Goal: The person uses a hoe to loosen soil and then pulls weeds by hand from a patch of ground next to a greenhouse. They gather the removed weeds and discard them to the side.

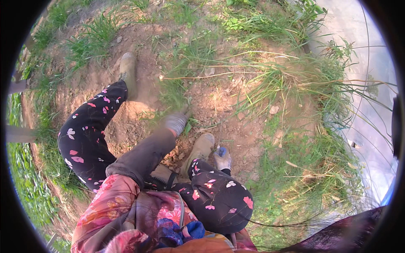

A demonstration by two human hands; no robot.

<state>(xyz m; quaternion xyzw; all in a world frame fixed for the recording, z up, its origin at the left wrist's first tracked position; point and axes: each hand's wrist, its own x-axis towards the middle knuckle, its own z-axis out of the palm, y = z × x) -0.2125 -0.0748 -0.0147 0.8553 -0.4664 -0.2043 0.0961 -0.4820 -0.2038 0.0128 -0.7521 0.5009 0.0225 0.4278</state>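
Note:
My left hand (176, 122), in a grey-white work glove, reaches down to a tuft of green grass (175, 101) on the reddish soil. Motion blurs its fingertips, so whether they grip any blades cannot be told. Beyond the toe of a tan boot (204, 144), my right hand (223, 160) wears a pale glove with blue on it. Its fingers are closed around the handle of a hand tool (219, 146), whose thin metal part points away from me; its full shape is unclear. Small weeds and loose clods lie between the two hands.
My legs in flowered black trousers (85, 136) are bent, the left boot (127, 72) set farther out. A long-bladed grass clump (278, 79) leans across the soil at right, beside pale plastic sheeting (364, 79). Dry stalks cross the ground. Leafy plants (28, 189) grow at far left.

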